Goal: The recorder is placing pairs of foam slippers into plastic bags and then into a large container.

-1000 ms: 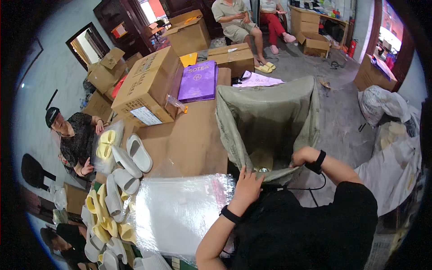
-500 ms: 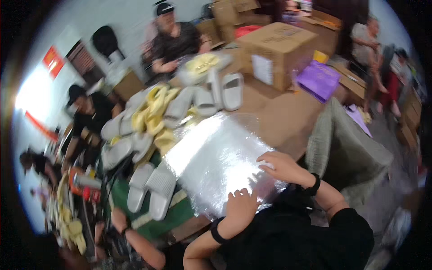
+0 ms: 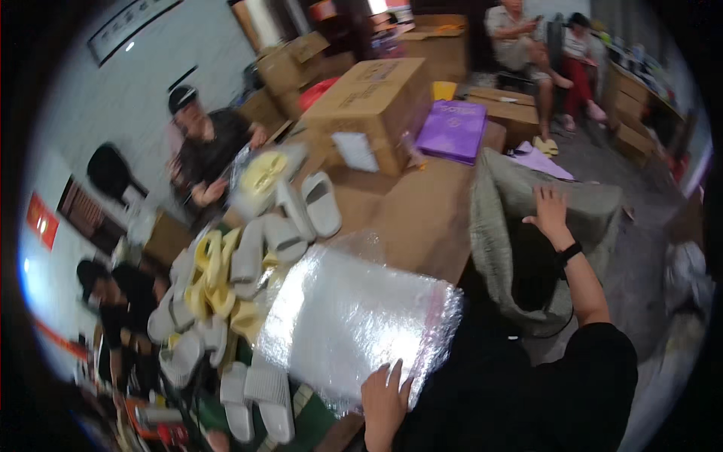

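Note:
Clear plastic bags [image 3: 350,316] lie in a shiny stack on the table edge in front of me. My left hand [image 3: 385,403] rests on their near edge, fingers stretched out over the plastic. Over the mouth of a grey-green woven sack [image 3: 493,218] on the right, my right hand [image 3: 551,215] is spread and holds nothing. Whether its fingertips touch the sack's far rim I cannot tell. Left of the bags is a pair of grey slippers [image 3: 260,399]. More grey slippers [image 3: 282,237] and yellow slippers [image 3: 213,275] are heaped beyond.
A large cardboard box [image 3: 369,113] stands on the brown table [image 3: 407,215], with purple packages [image 3: 452,129] beside it. One person [image 3: 215,151] sits across the table, another [image 3: 120,301] at the left. Two people sit at the back right, near open cartons [image 3: 503,113].
My right hand has left the plastic bags and moved right, over the sack. My left hand remains on the bags. The view has turned to the right.

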Demonstrator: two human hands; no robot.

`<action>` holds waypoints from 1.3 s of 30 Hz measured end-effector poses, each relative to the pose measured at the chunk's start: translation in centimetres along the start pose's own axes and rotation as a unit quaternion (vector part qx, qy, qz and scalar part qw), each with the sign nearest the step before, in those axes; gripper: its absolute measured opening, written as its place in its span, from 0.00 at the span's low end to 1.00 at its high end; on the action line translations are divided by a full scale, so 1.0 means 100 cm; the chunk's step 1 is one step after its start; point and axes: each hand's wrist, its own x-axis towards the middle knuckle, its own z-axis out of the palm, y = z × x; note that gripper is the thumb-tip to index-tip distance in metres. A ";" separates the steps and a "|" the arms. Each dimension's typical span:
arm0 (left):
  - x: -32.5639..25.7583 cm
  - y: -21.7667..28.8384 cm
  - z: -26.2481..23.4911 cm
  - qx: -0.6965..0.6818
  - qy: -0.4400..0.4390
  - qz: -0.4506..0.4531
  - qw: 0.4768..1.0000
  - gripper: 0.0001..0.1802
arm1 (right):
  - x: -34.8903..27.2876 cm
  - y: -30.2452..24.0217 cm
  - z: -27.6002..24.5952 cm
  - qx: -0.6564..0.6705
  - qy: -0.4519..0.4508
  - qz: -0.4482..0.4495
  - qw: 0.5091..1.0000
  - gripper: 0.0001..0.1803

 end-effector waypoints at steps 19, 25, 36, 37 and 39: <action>-0.007 -0.015 0.003 -0.117 -0.058 0.022 0.991 0.19 | 0.000 0.069 0.026 0.043 0.042 -0.039 0.997 0.36; -0.008 -0.011 0.007 -0.145 -0.010 0.040 0.988 0.18 | -0.001 0.069 0.028 0.053 0.067 -0.051 0.995 0.37; -0.009 -0.004 0.020 -0.166 -0.012 0.045 0.985 0.16 | 0.016 0.075 0.037 0.030 0.021 -0.034 0.999 0.37; -0.006 -0.004 0.020 -0.174 -0.030 0.053 0.983 0.15 | 0.019 0.072 0.037 0.037 0.032 -0.033 0.998 0.38; -0.002 0.002 0.017 -0.162 -0.025 0.055 0.985 0.15 | 0.026 0.072 0.039 0.043 0.038 -0.034 0.998 0.38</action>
